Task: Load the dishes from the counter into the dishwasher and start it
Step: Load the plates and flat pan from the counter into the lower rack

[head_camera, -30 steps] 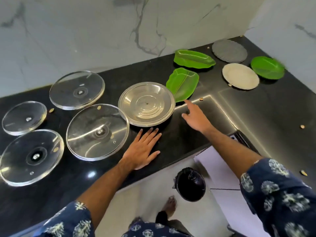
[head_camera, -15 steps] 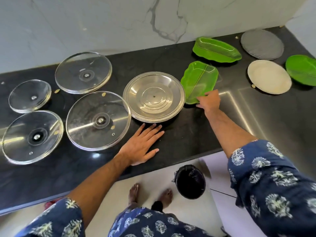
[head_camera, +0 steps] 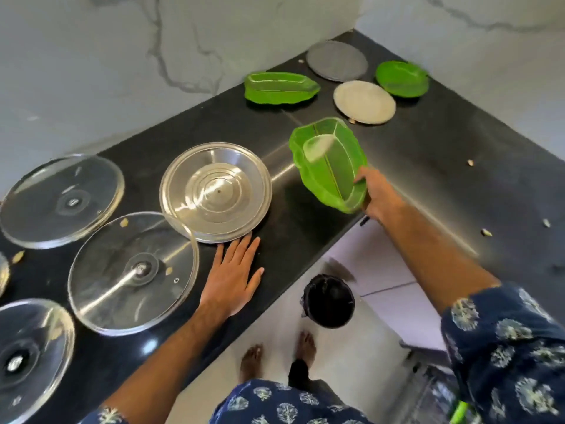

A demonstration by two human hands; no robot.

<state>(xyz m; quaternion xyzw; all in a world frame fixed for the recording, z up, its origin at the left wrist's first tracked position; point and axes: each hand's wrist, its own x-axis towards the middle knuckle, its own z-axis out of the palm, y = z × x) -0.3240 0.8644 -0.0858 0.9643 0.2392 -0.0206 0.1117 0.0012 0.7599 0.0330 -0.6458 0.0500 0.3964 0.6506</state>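
My right hand point(head_camera: 380, 198) grips the near edge of a green leaf-shaped plate point(head_camera: 328, 165) and holds it tilted above the black counter point(head_camera: 305, 228). My left hand point(head_camera: 231, 276) rests flat on the counter, fingers straight, just in front of a steel plate point(head_camera: 216, 191). Several glass lids lie to the left, the nearest glass lid point(head_camera: 133, 273) overlapping the steel plate's rim. At the back right lie another green leaf plate point(head_camera: 279, 87), a grey plate point(head_camera: 337, 60), a beige plate point(head_camera: 364, 101) and a round green plate point(head_camera: 401, 78).
A black bin point(head_camera: 329, 300) stands on the floor below the counter's inner corner, by my bare feet. A wire rack point(head_camera: 428, 390) shows at the lower right. Small crumbs dot the counter. Marble walls close off the back and right.
My right hand reached the green leaf plate, took hold of its near edge and lifted it off the counter, tilted. My left hand stayed flat in place.
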